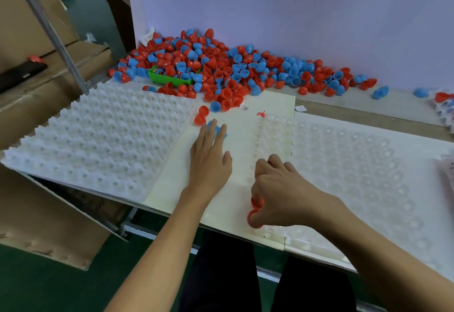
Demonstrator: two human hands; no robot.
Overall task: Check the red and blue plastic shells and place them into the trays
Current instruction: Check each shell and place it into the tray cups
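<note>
A big heap of red and blue plastic shells (221,66) lies against the back wall. My left hand (208,159) reaches forward, its fingertips resting on a blue shell (217,128) on the cream board. A joined red shell pair (201,115) lies just beyond it. My right hand (277,188) grips a red shell pair (255,211) over the near left corner of the clear tray (356,164). A white dimpled tray (98,134) lies to the left, with no shells in it.
A green bin (167,79) sits half buried in the heap. Loose blue shells (380,91) lie at the back right. Cardboard boxes (36,29) and a metal bar (49,24) stand to the left. More filled trays show at the right edge (444,107).
</note>
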